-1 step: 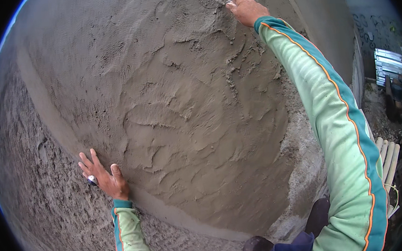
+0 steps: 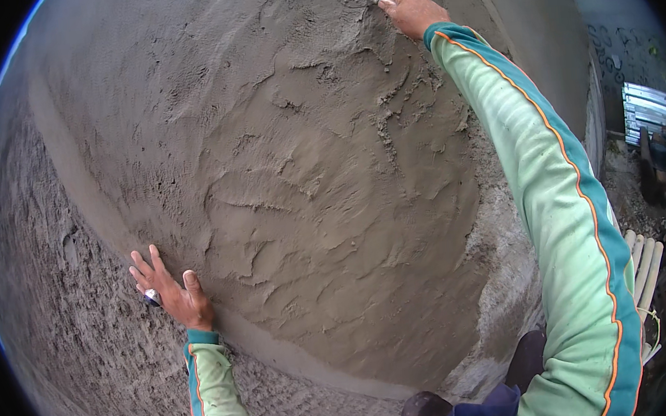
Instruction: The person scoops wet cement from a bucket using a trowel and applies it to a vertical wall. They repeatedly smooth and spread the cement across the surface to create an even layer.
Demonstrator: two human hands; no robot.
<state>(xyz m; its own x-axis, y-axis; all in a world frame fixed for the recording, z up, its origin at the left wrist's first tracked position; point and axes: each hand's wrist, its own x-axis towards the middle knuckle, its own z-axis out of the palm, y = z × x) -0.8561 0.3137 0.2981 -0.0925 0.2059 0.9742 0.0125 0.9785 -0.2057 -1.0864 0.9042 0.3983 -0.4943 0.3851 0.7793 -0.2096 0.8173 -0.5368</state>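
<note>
The right hand (image 2: pixel 415 14) had edged slightly rightward, fingers curled together, their hold unclear; wet mortar (image 2: pixel 323 185) below remained ridged. The left hand (image 2: pixel 175 295) kept fingers apart.

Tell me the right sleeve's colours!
The right sleeve is light green and teal with orange piping, clearest in the head view.

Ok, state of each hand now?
Left hand: open and spread, at the plaster edge.
Right hand: closed; whether it holds anything can't be told.

Rough grey surface (image 2: pixel 116 334); ridged mortar (image 2: pixel 335 231) spread across it, smoother band (image 2: pixel 282 353) along lower-left edge.
</note>
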